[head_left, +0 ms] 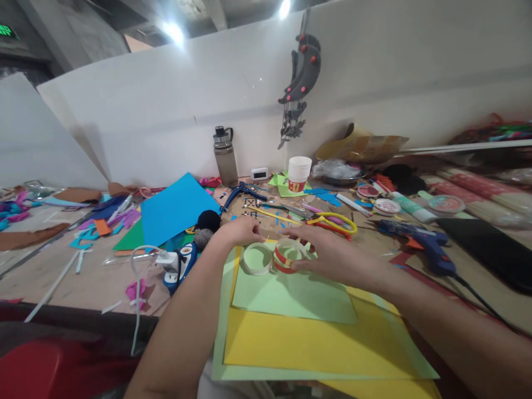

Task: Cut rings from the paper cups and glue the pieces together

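My right hand (313, 249) is closed around a short round paper ring with a red and gold band (283, 260), its thumb on the near side and fingers on the far side. The ring sits on a light green paper sheet (291, 299). Just left of it, a plain pale ring (257, 259) rests on the same sheet. Behind that ring is my left hand (244, 229), with fingers curled together. Whatever they may hold is hidden. Yellow paper (291, 343) and a larger green sheet lie underneath.
Scissors with yellow handles (338, 221), a blue glue gun (432, 246) and a stack of paper cups (299, 172) stand or lie beyond. Blue card (178, 210), a power strip (183, 266) with a white cable and a bottle (225, 158) are at left and back.
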Action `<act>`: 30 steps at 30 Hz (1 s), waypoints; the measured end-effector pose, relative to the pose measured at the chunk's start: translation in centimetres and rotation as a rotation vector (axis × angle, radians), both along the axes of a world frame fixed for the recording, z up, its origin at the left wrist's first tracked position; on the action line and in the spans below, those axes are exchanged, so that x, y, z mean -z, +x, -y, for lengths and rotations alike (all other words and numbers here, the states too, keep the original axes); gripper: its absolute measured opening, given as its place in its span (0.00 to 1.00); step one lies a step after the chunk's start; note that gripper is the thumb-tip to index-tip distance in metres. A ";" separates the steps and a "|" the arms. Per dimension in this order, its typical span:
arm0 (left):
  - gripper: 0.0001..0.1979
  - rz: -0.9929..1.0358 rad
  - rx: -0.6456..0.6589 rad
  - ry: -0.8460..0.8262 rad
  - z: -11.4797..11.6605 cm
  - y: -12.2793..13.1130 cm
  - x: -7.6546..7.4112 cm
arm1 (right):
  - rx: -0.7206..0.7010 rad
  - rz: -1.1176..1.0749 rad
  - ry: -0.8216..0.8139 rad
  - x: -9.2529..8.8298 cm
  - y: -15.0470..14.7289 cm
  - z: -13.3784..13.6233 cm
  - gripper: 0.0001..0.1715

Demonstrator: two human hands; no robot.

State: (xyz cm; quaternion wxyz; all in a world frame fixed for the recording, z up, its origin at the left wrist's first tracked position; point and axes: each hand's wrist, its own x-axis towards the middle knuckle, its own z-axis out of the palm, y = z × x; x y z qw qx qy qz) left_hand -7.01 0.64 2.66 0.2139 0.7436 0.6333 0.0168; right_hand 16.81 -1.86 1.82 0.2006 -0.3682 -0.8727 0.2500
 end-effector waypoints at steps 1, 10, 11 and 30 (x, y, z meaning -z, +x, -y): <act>0.09 0.001 -0.003 -0.001 0.0 0.0 -0.1 | 0.022 -0.014 -0.013 -0.1 0.1 0.0 0.33; 0.22 0.714 0.011 0.238 0.8 1.3 -2.2 | 0.115 -0.584 -0.477 0.0 -0.4 -1.6 0.34; 0.24 0.818 0.052 0.198 0.9 1.6 -2.3 | 0.117 -0.651 -0.517 -0.1 -0.5 -1.8 0.31; 0.24 1.338 -0.238 0.085 0.1 3.0 -0.4 | 0.055 -0.845 -0.572 0.7 -1.7 -3.8 0.32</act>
